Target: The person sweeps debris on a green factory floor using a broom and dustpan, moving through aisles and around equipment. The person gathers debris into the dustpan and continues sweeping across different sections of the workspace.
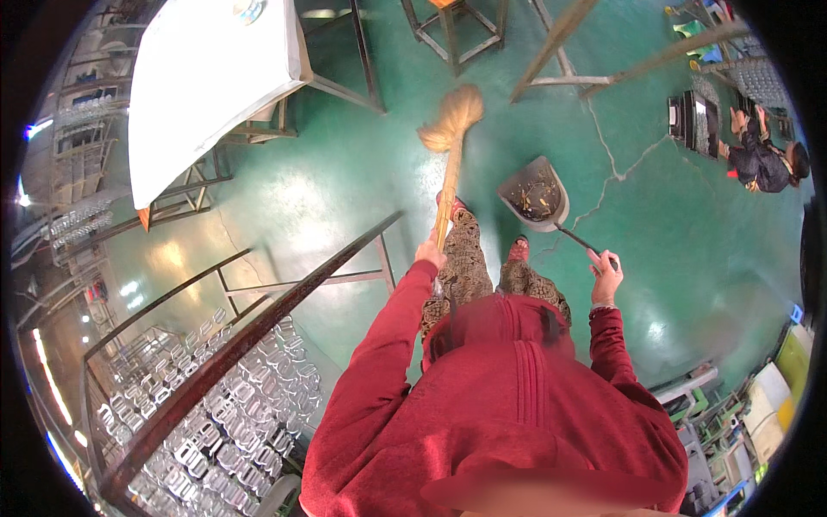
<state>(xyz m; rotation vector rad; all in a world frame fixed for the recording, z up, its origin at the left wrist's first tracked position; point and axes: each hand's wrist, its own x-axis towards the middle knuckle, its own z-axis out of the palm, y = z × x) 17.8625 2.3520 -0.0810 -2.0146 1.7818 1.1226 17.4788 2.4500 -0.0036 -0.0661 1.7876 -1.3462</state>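
Note:
My left hand is closed round the handle of a straw broom. The broom's tan bristles fan out over the green floor ahead of my feet. In my right hand I grip the thin dark handle of a dustpan, which is to the right of the broom. Small pale scraps and dark dirt lie in the pan. Broom head and dustpan are apart from each other. Both my sleeves are red, and my feet stand just behind the two tools.
A white-topped table stands at the far left. Nearer on the left, a brown metal frame borders rows of shiny metal parts. A stool and wooden legs are ahead. Another person sits at the far right near a black box.

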